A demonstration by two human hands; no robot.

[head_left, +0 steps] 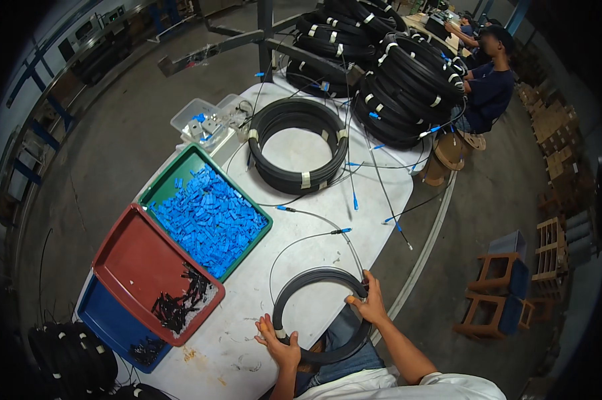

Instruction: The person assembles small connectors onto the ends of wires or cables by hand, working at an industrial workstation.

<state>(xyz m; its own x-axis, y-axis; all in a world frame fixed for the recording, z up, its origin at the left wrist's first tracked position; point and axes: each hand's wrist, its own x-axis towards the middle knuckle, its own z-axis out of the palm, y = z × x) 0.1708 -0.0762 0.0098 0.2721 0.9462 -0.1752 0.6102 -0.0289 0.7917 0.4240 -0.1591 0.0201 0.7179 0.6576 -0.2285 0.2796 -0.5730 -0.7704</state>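
Observation:
A coil of black cable (312,275) lies at the table's near edge, its lower part reaching over my lap. My right hand (371,303) is closed round the coil's right side. At its lower left, my left hand (279,345) has the coil between thumb and fingers, beside a band of pale tape. Orange coverings show on some fingertips. From the coil, thin cable runs up over the table to two ends with blue connectors (343,231). Beyond it lies a larger taped coil of black cable (297,181).
Left on the white table (247,363) are a green tray (161,175) of blue connector parts, a red tray (124,250) with black pieces and a blue tray (104,325). Stacked coils (407,87) stand at the back. A co-worker (494,87) sits far right, beyond loose cable ends.

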